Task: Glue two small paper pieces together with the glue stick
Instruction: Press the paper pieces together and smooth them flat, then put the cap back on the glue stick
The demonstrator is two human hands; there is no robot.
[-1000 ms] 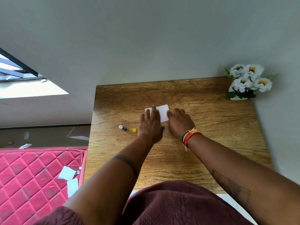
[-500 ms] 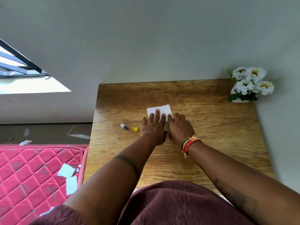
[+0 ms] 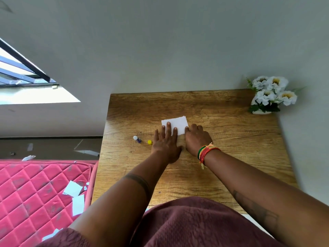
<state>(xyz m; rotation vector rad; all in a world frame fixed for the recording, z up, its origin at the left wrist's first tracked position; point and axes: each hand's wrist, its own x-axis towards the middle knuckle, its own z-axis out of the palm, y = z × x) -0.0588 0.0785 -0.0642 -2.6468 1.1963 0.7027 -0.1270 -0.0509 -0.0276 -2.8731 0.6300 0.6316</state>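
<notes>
At the frame's centre, the left hand [image 3: 164,144] lies flat, fingers spread on the white paper [image 3: 175,126]; the right hand [image 3: 196,139] rests curled at its right edge. The glue stick [image 3: 137,139] and yellow cap [image 3: 149,142] lie left on the wooden surface [image 3: 231,139].

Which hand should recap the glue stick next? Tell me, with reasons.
Left, probably. The left hand lies flat beside the yellow cap and glue stick; the right hand is across the paper, farther off.
</notes>
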